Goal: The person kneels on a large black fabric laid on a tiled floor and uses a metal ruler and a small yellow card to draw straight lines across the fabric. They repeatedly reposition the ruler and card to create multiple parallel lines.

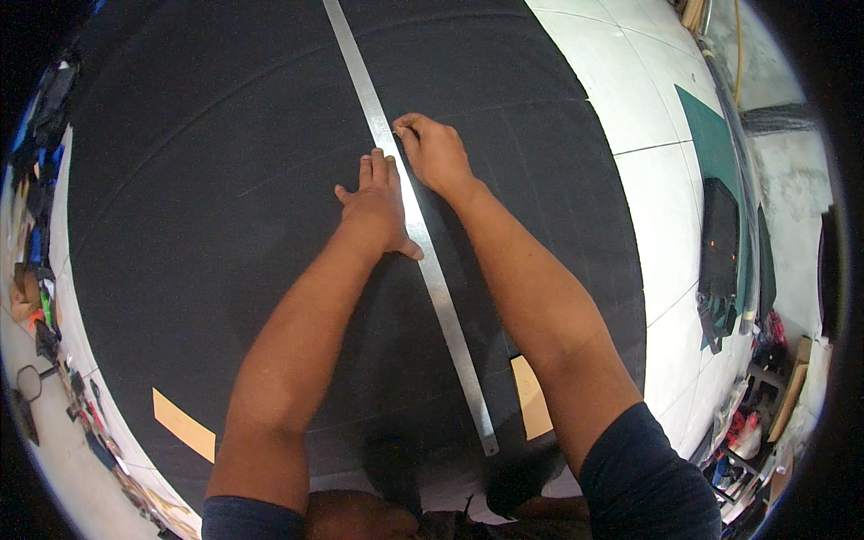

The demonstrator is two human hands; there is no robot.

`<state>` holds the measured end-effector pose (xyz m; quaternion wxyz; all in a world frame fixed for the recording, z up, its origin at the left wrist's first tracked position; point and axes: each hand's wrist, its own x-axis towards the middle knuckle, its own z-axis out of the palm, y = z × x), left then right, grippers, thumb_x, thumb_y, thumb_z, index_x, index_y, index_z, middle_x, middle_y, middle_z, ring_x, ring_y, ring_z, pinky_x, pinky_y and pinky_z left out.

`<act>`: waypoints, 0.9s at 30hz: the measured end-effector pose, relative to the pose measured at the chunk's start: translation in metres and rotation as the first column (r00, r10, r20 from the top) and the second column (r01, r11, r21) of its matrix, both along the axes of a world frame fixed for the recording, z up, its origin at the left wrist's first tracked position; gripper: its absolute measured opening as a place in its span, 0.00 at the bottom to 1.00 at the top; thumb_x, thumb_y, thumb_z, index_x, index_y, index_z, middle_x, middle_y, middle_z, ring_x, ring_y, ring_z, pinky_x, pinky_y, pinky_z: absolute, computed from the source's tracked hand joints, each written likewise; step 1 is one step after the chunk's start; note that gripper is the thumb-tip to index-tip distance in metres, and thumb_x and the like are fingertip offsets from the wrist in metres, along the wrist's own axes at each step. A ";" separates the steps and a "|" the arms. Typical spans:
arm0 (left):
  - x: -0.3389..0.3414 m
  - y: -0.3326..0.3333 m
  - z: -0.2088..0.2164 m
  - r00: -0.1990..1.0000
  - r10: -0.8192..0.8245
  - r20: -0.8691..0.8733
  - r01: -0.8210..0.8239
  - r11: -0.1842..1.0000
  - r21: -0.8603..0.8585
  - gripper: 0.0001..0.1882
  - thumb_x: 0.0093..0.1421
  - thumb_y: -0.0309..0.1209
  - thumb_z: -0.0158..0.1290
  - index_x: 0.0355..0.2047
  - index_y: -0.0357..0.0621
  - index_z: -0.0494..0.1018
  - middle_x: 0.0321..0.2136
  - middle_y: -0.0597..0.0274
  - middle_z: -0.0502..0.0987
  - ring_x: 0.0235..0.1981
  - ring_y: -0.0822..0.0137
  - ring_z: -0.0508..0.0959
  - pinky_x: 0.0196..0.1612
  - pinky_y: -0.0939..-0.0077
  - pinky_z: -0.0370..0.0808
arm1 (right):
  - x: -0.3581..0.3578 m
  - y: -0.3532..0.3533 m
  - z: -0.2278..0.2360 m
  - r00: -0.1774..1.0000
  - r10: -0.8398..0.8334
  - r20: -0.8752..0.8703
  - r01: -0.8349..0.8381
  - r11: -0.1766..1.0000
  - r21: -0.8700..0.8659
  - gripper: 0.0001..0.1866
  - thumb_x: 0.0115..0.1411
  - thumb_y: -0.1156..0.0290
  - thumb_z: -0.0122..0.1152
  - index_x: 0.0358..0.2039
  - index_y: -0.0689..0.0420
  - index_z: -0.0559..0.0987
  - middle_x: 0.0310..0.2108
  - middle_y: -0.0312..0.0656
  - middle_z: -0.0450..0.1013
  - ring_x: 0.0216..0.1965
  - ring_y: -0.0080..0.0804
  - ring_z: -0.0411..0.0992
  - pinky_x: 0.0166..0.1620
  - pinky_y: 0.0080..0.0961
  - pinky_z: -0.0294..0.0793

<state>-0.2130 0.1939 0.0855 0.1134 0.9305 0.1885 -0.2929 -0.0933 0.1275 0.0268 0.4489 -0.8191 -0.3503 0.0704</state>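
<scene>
A long metal ruler [438,292] lies slantwise across a large black cloth [225,234]. My left hand [376,211] rests flat with fingers spread, its fingertips and thumb pressing on the ruler. Just beyond it on the right, my right hand [436,157] is closed in a pinch at the ruler's right edge. A tiny pale bit shows at its fingertips, too small to name. Faint pale lines run over the cloth near both hands.
Two tan pieces, a left strip [184,425] and a right strip [532,399], lie on the cloth near me. White floor tiles [652,189] border it. At the right are a green mat [700,126], a black bag [720,252] and clutter; more clutter lines the left.
</scene>
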 end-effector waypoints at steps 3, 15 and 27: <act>0.001 -0.003 -0.001 1.000 -0.002 0.009 0.002 1.000 -0.002 0.84 0.29 0.57 0.81 0.75 0.32 0.40 0.77 0.41 0.37 0.78 0.45 0.41 0.69 0.28 0.59 | 0.004 -0.002 -0.006 0.996 0.054 0.068 -0.052 0.998 -0.025 0.10 0.68 0.68 0.57 0.44 0.58 0.83 0.42 0.54 0.82 0.45 0.56 0.80 0.49 0.49 0.78; -0.005 -0.001 -0.019 0.995 -0.044 0.089 0.039 0.998 0.052 0.83 0.29 0.60 0.80 0.75 0.34 0.41 0.77 0.43 0.39 0.78 0.46 0.43 0.68 0.25 0.60 | -0.125 -0.187 0.007 0.921 0.338 0.197 -0.277 0.919 -0.281 0.10 0.64 0.75 0.63 0.46 0.57 0.80 0.45 0.46 0.81 0.48 0.48 0.79 0.56 0.45 0.77; -0.008 0.006 -0.043 0.975 -0.100 0.200 0.076 0.990 0.121 0.86 0.24 0.63 0.79 0.75 0.34 0.43 0.76 0.40 0.43 0.77 0.42 0.46 0.66 0.24 0.63 | -0.217 -0.317 0.014 0.943 0.332 -0.014 -0.325 0.912 -0.252 0.10 0.62 0.80 0.66 0.44 0.58 0.80 0.42 0.43 0.82 0.46 0.41 0.81 0.63 0.46 0.76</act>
